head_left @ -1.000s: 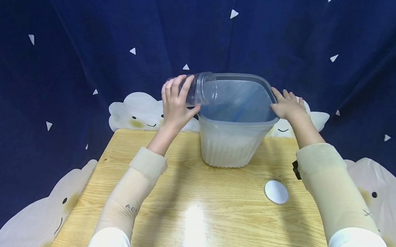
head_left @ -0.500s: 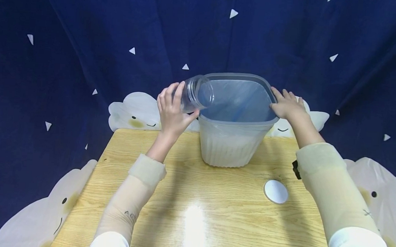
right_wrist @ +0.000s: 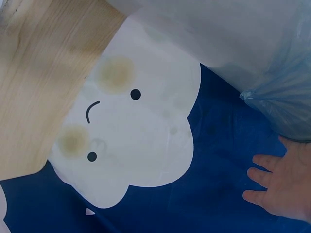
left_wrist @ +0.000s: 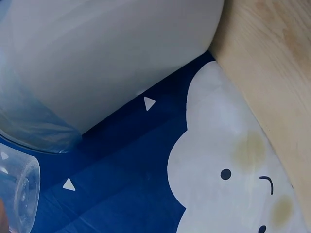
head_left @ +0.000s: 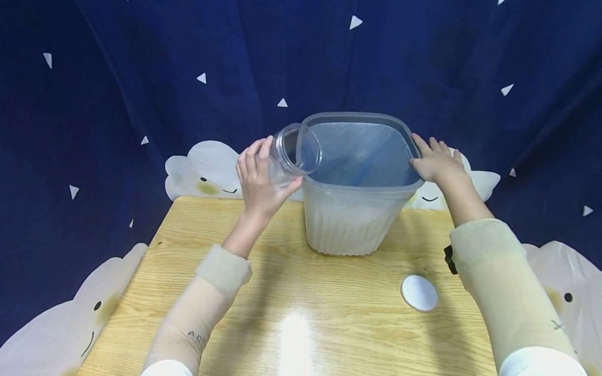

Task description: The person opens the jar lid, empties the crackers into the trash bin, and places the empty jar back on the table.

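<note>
My left hand [head_left: 262,183] grips a clear, see-through plastic jar [head_left: 283,178] with no lid on it. The jar lies tilted, its round mouth facing right and overlapping the left rim of the bin in the head view. Only the edge of the jar [left_wrist: 19,194] shows in the left wrist view. A whitish plastic bin [head_left: 351,220], lined with a thin bluish bag [head_left: 365,149], stands upright at the back of the table. My right hand [head_left: 439,162] rests at its right rim, with fingers straight and spread [right_wrist: 265,177] outside it. A white round lid [head_left: 419,293] lies flat nearer me.
The wooden table [head_left: 344,328] ends right behind the bin. Beyond it hangs a dark blue curtain [head_left: 310,45] with white triangles and smiling clouds [head_left: 209,171]. A small black object [head_left: 450,259] is on the right sleeve.
My left hand has brought the jar down and slightly left, so less of its mouth lies over the bin, and has turned the mouth more toward me. The right hand and bin stay put.
</note>
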The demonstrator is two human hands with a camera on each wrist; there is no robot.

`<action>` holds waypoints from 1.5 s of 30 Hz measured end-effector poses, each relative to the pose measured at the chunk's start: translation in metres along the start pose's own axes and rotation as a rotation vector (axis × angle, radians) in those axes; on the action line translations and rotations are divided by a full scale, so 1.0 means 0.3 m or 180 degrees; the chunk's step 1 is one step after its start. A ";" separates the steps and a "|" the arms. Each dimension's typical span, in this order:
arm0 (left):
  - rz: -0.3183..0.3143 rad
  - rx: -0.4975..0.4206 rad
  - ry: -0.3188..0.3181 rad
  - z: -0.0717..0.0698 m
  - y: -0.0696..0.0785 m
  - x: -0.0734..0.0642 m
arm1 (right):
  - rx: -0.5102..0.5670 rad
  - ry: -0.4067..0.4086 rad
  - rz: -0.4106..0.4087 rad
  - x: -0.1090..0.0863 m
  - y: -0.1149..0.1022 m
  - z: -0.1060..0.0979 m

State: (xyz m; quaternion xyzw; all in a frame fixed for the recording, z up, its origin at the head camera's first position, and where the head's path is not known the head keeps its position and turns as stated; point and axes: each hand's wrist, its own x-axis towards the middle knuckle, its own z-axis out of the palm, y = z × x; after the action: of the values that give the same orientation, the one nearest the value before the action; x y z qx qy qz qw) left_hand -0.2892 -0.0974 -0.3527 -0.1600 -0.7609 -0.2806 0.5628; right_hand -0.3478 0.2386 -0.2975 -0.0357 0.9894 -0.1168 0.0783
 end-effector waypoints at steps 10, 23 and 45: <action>-0.0130 -0.0127 0.0061 -0.010 0.001 -0.049 | 0.0050 -0.0007 -0.0008 -0.004 0.005 -0.005; -0.0250 -0.0223 0.0084 -0.026 -0.004 -0.098 | 0.0024 0.0001 0.0002 -0.009 0.001 -0.002; -0.0572 -0.0400 0.0137 -0.062 -0.002 -0.184 | 0.0071 0.0004 0.0000 -0.006 0.005 -0.004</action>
State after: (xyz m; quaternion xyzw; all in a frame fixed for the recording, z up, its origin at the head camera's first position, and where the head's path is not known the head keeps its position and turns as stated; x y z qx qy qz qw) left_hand -0.2579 -0.1052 -0.4012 -0.1200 -0.7408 -0.3805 0.5404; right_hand -0.3463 0.2405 -0.2966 -0.0347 0.9881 -0.1278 0.0782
